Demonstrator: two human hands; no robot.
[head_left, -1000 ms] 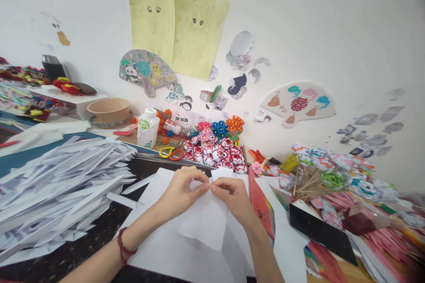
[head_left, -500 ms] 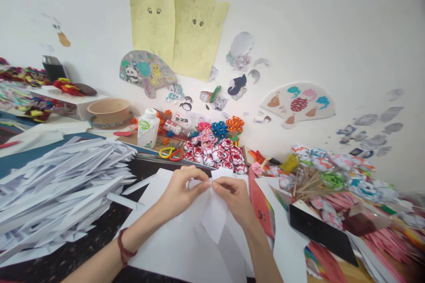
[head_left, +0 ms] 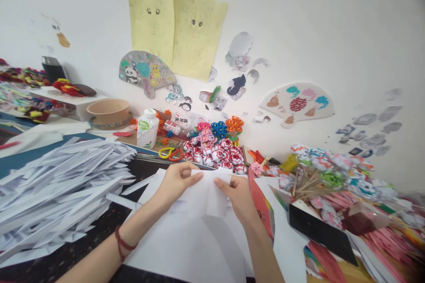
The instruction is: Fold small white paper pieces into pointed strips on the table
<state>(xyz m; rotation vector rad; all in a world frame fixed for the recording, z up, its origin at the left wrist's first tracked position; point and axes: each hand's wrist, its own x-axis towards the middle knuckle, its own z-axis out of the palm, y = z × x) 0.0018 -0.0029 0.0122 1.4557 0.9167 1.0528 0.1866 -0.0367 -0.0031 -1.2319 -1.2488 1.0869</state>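
My left hand (head_left: 177,182) and my right hand (head_left: 238,194) both pinch a small white sheet of paper (head_left: 207,194), holding it up between them just above the table. The thumbs lie on its front and the fingers curl behind it. The left wrist wears a red cord. Beneath the hands lie larger white sheets (head_left: 186,247) spread flat on the dark tabletop.
A big heap of folded white paper strips (head_left: 56,185) fills the left. Behind the hands stand paper flowers (head_left: 215,150), yellow and red scissors (head_left: 171,153), a white bottle (head_left: 147,128) and a wooden bowl (head_left: 108,110). A black phone (head_left: 318,232) and colourful paper crafts (head_left: 332,177) lie at right.
The paper hung down folded from pinched fingertips before; now it is lifted and opened wider, and the two hands have moved slightly apart.
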